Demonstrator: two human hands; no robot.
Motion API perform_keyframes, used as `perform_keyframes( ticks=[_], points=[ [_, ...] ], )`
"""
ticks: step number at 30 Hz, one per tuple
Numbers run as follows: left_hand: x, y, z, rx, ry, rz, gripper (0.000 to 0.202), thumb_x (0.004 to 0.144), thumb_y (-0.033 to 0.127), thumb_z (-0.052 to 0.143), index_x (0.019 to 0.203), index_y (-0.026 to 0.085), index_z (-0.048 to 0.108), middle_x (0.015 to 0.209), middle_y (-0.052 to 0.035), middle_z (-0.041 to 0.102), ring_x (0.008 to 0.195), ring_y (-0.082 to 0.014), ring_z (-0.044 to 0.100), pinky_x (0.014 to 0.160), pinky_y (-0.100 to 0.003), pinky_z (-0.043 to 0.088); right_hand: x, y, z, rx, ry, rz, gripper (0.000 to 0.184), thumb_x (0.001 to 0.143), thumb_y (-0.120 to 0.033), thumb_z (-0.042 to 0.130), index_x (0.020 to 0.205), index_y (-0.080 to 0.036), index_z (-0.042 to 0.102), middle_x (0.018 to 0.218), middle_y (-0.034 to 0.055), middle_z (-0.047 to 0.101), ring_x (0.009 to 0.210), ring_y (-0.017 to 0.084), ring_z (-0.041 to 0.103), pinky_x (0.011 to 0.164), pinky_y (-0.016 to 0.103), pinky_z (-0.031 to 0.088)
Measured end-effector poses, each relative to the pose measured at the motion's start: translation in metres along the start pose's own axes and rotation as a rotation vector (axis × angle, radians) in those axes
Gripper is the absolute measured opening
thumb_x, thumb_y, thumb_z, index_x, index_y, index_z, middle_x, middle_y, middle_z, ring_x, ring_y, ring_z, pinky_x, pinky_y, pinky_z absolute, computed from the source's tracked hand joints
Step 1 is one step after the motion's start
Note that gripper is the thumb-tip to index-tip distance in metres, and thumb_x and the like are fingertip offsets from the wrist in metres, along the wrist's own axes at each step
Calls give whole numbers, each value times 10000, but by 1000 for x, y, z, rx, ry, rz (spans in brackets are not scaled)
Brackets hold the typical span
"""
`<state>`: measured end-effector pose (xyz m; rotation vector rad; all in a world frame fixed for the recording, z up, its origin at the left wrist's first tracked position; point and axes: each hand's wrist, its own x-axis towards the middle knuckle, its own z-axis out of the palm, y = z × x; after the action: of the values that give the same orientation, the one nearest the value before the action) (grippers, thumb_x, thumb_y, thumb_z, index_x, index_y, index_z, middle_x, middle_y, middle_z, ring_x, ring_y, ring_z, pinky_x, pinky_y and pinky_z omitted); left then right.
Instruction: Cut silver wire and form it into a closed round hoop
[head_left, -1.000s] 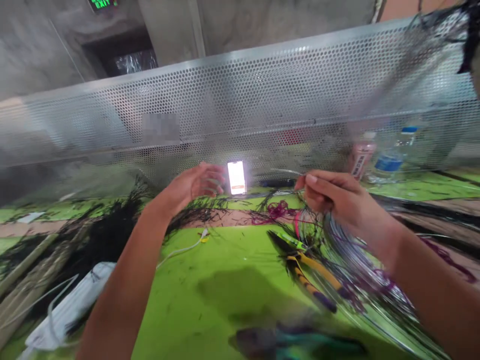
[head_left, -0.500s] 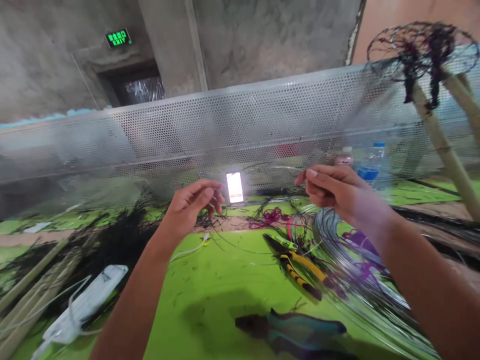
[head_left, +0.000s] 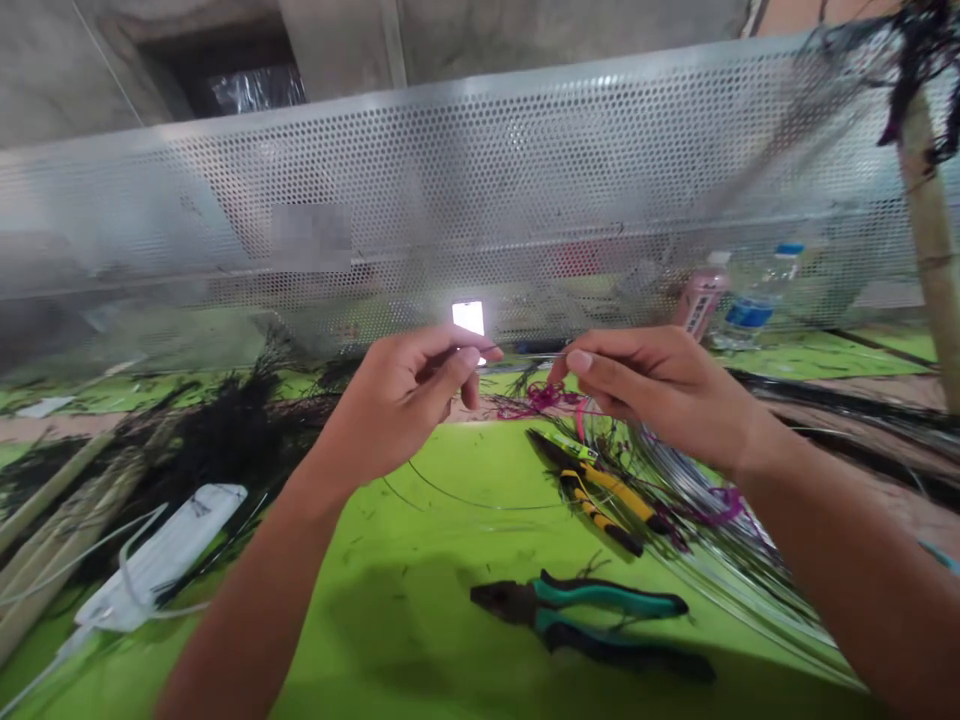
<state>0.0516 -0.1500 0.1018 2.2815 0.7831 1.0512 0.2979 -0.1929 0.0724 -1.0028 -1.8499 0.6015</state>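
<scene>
A thin wire (head_left: pixel 534 354) spans the short gap between my two hands above the green work surface. My left hand (head_left: pixel 412 395) pinches it between thumb and forefinger, the other fingers curled. My right hand (head_left: pixel 649 385) grips the wire in a similar pinch, thumb on top. Below them lie teal-handled pliers (head_left: pixel 577 615) and yellow-and-black pliers (head_left: pixel 600 500). To their right is a coil of silvery wire (head_left: pixel 705 500), partly hidden by my right forearm. Purple thread (head_left: pixel 544 400) is tangled just under my right fingertips.
Behind the hands stands a perforated metal panel (head_left: pixel 450 190), with a lit phone (head_left: pixel 468 317) in front. A pink bottle (head_left: pixel 703 295) and a water bottle (head_left: pixel 761 300) are at right. A white power strip (head_left: pixel 161 560), bamboo poles (head_left: pixel 82 510) and dark fibres (head_left: pixel 225 440) lie left.
My hands have come closer together, shortening the span of wire between them. The left hand has closed into a tighter pinch. The view has tilted downward.
</scene>
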Motion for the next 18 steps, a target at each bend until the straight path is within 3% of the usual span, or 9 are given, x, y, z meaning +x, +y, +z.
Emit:
perform_keyframes(
  ticks=[4, 11, 14, 16, 18],
  points=[
    [3, -3, 6, 124, -11, 26, 218, 993, 285, 534, 1039, 202, 730, 667, 10, 678, 529, -110, 553, 480, -223, 395, 2, -1, 8, -78, 24, -40, 347, 1000, -443, 547, 773, -195, 633, 614, -38, 358, 545, 82, 300, 476, 246, 235],
    [2, -3, 9, 101, -53, 14, 232, 1007, 298, 518, 1064, 200, 721, 710, 0, 687, 560, -110, 569, 515, -225, 404, 2, -1, 14, -247, 84, -83, 327, 994, -444, 543, 847, -205, 710, 627, -22, 462, 560, 101, 355, 489, 256, 261],
    [1, -2, 9, 81, -50, 17, 229, 1008, 287, 513, 1064, 209, 721, 718, 1, 687, 523, -100, 527, 492, -226, 385, 1, -2, 16, -249, 173, -69, 262, 969, -430, 590, 1043, -221, 731, 616, -27, 510, 532, 111, 389, 484, 262, 286],
    [0, -3, 8, 71, -55, 27, 227, 1011, 278, 506, 1049, 211, 719, 717, 1, 687, 503, -96, 510, 478, -228, 371, 1, -2, 18, -251, 205, -78, 320, 970, -398, 593, 1236, -239, 672, 648, -29, 561, 525, 119, 417, 498, 269, 324],
    [0, -3, 7, 65, -66, 33, 227, 1014, 277, 501, 1044, 209, 716, 717, -1, 688, 508, -98, 523, 480, -227, 375, 0, -2, 20, -297, 216, -125, 314, 985, -360, 570, 1272, -261, 649, 680, -28, 597, 523, 119, 437, 521, 276, 347]
  ],
)
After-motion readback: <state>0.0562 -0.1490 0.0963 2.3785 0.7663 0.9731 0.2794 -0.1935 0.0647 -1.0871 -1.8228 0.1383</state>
